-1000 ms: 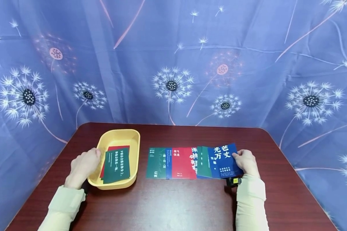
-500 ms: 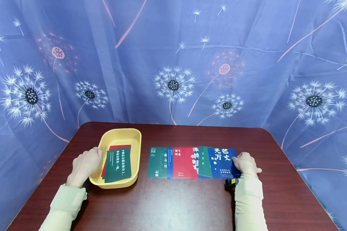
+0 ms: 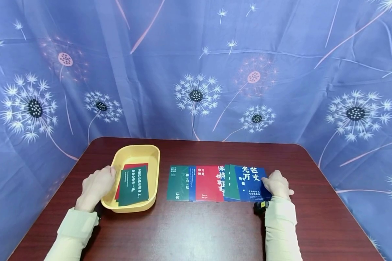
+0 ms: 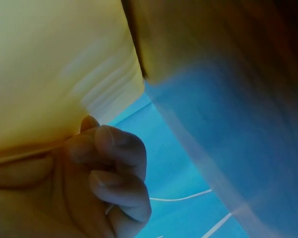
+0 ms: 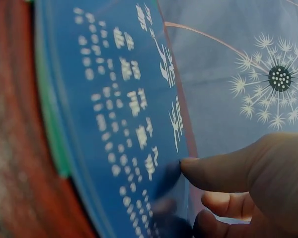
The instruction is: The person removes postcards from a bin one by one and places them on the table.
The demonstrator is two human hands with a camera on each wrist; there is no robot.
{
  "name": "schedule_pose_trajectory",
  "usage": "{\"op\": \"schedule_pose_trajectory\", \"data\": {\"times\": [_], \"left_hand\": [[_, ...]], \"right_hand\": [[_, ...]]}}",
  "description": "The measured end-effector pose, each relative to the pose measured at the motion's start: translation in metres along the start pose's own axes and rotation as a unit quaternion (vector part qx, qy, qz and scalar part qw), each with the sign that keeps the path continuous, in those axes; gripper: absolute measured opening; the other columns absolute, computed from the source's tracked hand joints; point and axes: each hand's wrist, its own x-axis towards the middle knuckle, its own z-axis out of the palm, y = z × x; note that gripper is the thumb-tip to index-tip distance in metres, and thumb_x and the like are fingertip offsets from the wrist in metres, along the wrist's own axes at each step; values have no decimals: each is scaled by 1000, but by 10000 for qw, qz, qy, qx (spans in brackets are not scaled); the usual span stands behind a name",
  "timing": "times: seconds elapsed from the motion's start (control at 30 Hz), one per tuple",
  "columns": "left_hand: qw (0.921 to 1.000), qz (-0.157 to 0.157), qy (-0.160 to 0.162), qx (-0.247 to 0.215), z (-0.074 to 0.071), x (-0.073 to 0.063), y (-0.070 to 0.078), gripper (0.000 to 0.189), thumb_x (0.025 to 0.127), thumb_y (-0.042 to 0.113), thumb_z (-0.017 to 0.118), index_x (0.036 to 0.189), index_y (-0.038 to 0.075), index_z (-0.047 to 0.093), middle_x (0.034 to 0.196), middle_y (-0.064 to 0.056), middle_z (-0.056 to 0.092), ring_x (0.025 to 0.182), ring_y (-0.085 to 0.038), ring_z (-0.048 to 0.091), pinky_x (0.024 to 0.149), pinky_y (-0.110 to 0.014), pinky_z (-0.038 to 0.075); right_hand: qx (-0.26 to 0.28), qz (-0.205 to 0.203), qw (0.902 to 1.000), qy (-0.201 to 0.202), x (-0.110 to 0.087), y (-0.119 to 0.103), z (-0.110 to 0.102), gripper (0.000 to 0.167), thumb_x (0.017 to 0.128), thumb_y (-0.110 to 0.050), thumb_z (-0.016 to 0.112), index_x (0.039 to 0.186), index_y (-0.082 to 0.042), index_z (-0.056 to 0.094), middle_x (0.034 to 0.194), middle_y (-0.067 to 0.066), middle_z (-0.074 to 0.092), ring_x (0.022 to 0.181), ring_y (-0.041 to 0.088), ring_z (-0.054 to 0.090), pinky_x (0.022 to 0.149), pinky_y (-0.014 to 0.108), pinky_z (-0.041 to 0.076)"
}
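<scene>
Two things are in your grasp, one on each side of the bench. Your left hand grips the left side of the yellow tray, its fingers curled at the edge. Inside the tray lies a printed green card with lines of white characters, resting over a red card that shows along its far and left edges.

Your right hand pinches the right edge of the large-lettered blue card, which lies at the right end of an overlapping row of cards. In the right wrist view, your thumb meets the card's edge while the other fingers bend beneath it. To the left of this card, the row shows a part-covered green card, then a red card with white lettering, a narrow strip of a blue card and, at the left end, a dark green card. That last one lies near the tray but apart from it.

Your sleeves are cream, and a blue curtain printed with dandelions hangs behind the bench
</scene>
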Motion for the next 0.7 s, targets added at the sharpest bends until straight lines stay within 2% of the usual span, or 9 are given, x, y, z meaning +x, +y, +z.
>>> {"op": "schedule_pose_trajectory", "data": {"times": [0.17,0.27,0.37,0.5,0.6,0.7], "left_hand": [[10000,-27,-44,-7,1,1,0,51,104,34,22,98,-3,57,80,-23,58,75,-41,57,60,-55,43],[10000,-19,-34,-18,2,1,-1,51,104,34,22,98,-3,58,82,-24,59,75,-42,58,60,-55,43],[10000,28,-13,-18,3,2,0,50,104,33,22,97,-2,58,82,-24,59,75,-42,58,59,-55,43],[10000,36,19,-7,3,2,-1,50,104,33,23,96,-2,58,80,-22,58,74,-41,58,58,-54,43],[10000,13,4,4,3,1,-3,50,104,33,23,97,-2,58,78,-21,58,73,-40,58,59,-54,43],[10000,31,22,7,2,1,-4,50,104,33,23,97,-2,58,78,-21,57,73,-40,57,60,-55,44]], "right_hand": [[94,65,9999,12,0,-1,2,51,94,-27,54,123,10,34,118,39,49,112,56,44,90,69,23],[256,-63,9996,89,-3,-5,-3,56,96,-32,50,126,11,31,119,40,47,113,57,43,89,69,23],[465,-424,9974,347,-12,-17,-11,50,98,-34,48,122,8,34,114,36,49,110,55,44,85,69,25],[590,-1031,9906,671,-28,-44,-19,43,98,-36,50,116,2,41,110,28,54,108,52,49,83,68,27],[596,-1467,9846,737,-39,-67,-16,41,98,-38,52,114,-1,44,109,25,56,106,48,53,83,67,30],[693,-1956,9759,681,-49,-92,-5,37,98,-38,54,109,-4,46,101,21,58,98,42,57,83,63,35]]}}
